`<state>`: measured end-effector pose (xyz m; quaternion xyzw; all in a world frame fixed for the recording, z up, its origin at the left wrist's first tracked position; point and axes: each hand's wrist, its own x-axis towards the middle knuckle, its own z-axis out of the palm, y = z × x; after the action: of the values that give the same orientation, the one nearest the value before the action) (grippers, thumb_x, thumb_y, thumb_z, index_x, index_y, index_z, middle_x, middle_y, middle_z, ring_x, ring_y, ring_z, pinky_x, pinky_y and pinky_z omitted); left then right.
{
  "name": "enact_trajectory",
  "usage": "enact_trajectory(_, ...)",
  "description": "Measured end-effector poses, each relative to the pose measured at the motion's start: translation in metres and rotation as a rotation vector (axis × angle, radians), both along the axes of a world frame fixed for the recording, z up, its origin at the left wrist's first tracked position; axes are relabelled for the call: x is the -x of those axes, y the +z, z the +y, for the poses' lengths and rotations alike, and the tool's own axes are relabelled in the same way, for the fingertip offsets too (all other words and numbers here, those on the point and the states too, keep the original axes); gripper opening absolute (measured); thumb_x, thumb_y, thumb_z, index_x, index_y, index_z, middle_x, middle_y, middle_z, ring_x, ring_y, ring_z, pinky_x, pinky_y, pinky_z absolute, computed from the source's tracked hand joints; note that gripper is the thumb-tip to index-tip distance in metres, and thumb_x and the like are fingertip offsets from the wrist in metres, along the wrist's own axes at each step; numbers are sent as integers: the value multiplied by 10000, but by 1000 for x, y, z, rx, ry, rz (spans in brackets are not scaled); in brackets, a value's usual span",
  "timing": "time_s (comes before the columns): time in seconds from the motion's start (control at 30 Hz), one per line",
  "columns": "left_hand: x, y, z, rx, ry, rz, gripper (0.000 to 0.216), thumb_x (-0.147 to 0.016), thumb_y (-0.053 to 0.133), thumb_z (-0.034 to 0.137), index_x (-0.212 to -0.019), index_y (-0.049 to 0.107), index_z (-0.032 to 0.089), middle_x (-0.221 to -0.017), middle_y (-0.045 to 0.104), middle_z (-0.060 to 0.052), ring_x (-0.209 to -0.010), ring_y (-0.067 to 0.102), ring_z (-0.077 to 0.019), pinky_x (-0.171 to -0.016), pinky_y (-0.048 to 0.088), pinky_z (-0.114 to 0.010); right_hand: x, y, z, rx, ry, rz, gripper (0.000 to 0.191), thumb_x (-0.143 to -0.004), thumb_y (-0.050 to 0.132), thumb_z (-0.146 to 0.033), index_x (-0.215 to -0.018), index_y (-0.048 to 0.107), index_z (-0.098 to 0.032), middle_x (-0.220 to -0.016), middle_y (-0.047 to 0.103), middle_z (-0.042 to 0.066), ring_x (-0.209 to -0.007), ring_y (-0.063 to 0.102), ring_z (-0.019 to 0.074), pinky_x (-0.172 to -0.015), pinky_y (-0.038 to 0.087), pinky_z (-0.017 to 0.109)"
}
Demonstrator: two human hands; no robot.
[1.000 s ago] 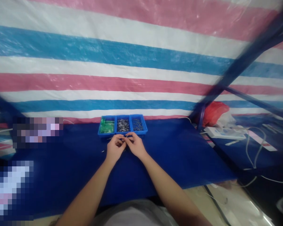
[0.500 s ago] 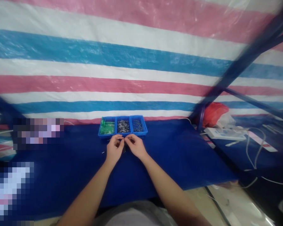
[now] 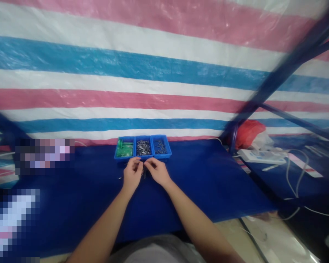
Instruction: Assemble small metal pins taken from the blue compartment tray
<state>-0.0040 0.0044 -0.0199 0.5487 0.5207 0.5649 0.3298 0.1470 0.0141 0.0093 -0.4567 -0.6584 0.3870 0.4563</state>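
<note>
My left hand and my right hand meet just in front of the blue three-part tray. Thumb and fingers of each are pinched together, nearly touching; whatever sits in the fingertips is too small to name. Some thin dark metal pieces show on the table between the hands. In the tray's left compartment lie green pieces. Silvery metal pins fill the middle one, and darker thin pins are in the right one. A small light piece lies left of my left hand.
The blue tabletop runs beneath my arms, with a striped plastic sheet behind it. At the right are a dark metal frame, a red bag, a white power strip and loose cables. Areas at left are pixelated.
My hands stay pinched in front of the tray, with a slightly wider gap between the fingertips. The tray and its contents look unchanged.
</note>
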Motion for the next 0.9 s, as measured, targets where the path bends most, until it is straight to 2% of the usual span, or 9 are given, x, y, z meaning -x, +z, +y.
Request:
enact_trajectory(0.13,-1,1,0,-5,-5,-19,320,-873,654,382,-1136,592,211,-977,701,-48,-660,667,-131,-656,557,-278,-1,2,0,14,8,-7,263,-930,568,-418,-851,709,-210,-804,713,6,-725,628,167,-689,471,270)
enact_trajectory(0.3,-2,3,-1,-10,-36,-38,311,-878,651,376,-1132,588,209,-941,691,-41,-641,655,-124,-641,549,-267,0,2,0,26,10,-15,288,-937,552,-428,-828,703,-208,-786,712,9,-713,629,169,-685,472,273)
enact_trajectory(0.43,-2,2,0,-22,-28,-12,277,-891,631,358,-1121,596,208,-914,686,-38,-629,637,-118,-622,531,-253,0,-1,1,16,-4,-43,247,-923,574,-403,-836,703,-211,-785,714,10,-701,633,167,-684,478,276)
enact_trajectory(0.6,-1,-1,2,-33,5,3,272,-892,630,354,-1115,610,200,-944,692,-60,-698,658,-134,-637,532,-248,0,-3,2,-12,-15,-8,196,-891,617,-370,-964,707,-212,-807,717,11,-740,657,171,-732,505,287)
enact_trajectory(0.9,-2,4,-1,5,-2,7,284,-899,619,406,-1103,609,208,-924,688,-45,-611,644,-123,-598,550,-263,0,-2,0,0,5,-11,188,-916,585,-364,-909,708,-222,-850,732,13,-767,661,176,-751,506,293)
